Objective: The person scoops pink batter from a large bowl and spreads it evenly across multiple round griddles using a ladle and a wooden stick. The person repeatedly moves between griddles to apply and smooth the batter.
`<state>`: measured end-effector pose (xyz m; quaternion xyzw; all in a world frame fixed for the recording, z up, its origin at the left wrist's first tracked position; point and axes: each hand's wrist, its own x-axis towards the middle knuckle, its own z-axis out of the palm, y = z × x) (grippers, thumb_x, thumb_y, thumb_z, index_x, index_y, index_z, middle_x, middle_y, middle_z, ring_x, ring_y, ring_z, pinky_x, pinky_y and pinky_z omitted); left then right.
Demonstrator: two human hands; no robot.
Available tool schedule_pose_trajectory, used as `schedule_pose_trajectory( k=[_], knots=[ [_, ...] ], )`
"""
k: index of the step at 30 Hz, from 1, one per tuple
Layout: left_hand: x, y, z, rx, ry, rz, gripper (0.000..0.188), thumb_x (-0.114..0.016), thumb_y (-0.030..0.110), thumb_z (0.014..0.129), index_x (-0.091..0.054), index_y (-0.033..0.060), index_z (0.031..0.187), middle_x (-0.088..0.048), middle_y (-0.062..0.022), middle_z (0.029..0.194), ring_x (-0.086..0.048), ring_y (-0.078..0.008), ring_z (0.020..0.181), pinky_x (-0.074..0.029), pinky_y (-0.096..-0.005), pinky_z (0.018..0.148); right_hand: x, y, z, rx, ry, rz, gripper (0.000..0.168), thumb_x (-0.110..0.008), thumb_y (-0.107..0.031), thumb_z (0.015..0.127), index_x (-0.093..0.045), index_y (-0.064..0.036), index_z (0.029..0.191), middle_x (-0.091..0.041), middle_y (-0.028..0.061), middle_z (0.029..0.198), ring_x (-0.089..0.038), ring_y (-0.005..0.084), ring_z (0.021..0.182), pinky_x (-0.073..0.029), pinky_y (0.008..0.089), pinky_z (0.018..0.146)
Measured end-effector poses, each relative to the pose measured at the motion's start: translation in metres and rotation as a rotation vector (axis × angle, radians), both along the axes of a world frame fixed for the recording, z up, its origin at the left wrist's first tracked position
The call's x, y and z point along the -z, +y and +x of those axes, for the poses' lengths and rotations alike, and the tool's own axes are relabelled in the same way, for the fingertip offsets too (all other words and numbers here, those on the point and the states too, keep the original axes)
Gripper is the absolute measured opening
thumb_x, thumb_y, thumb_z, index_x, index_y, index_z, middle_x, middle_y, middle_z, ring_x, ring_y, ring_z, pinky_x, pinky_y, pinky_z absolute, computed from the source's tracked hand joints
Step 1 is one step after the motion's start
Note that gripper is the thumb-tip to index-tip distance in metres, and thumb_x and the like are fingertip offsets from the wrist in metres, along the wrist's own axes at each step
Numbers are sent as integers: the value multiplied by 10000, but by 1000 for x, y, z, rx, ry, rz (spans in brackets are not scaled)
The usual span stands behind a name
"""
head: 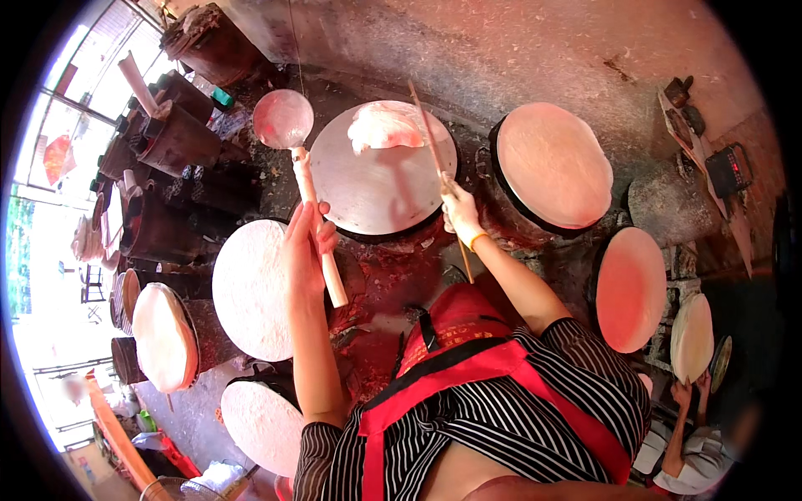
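Note:
My left hand (308, 238) is closed around the pale wooden handle of a round-headed metal ladle (283, 119). The ladle's head is raised beside the left rim of a round metal griddle (363, 188). A thin wooden stick (428, 128) is held in my right hand (460, 211), which has a pale covering and a yellow band at the wrist. The stick slants up over the griddle's right half. On the griddle's far part lies a soft white mass (387, 126), perhaps dough or batter; whether the stick touches it I cannot tell.
More round griddles bear pale sheets, at the right (554, 166), farther right (631, 291) and left (250, 291). Dark cylindrical stoves (178, 141) crowd the left. A rough wall (501, 50) rises behind. At lower right another person's hands (682, 394) touch a pale disc (692, 338).

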<state>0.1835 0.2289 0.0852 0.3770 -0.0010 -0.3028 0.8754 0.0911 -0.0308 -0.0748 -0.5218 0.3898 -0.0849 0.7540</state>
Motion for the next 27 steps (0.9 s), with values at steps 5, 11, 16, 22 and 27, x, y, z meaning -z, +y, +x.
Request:
schedule_pose_trajectory(
  k=[5,11,16,22,27],
  knots=[
    [90,6,-23,-87,45,491,247,-517,269,972,-516,26,1014,-476,-2,729,-398,-68,520,-343,-210,433,-9,16,51,-212,6,-11,393,-549,-265,940,-520,-283,1331,-308,-54,512,-306,77,351,-276,258,311],
    [95,-6,-109,-287,324,468,351,-498,358,980,-465,96,1211,-508,-1,731,-412,-73,514,-323,-204,424,-14,-1,65,-565,62,-40,364,-542,-250,940,-526,-192,1299,-323,-50,511,-285,75,343,-249,263,306],
    [79,-19,-141,-292,235,531,329,-542,252,970,-560,87,1254,-471,54,742,-365,-20,536,-272,-170,434,-17,-66,33,-504,23,35,384,-527,-233,949,-494,-241,1332,-371,-53,524,-299,63,350,-245,244,308],
    [89,-48,-169,-341,265,598,147,-634,173,913,-665,49,987,-455,88,664,-341,5,523,-240,-155,436,-14,-84,75,-701,45,-135,413,-550,-283,946,-499,-251,1354,-345,-62,526,-306,58,365,-272,236,321],
    [96,-71,-185,-533,367,511,239,-583,266,946,-581,61,823,-511,25,706,-406,-23,545,-313,-155,452,-18,-89,88,-1034,-10,-131,413,-537,-275,959,-494,-178,1358,-350,-64,529,-294,59,370,-261,246,321]
  ],
)
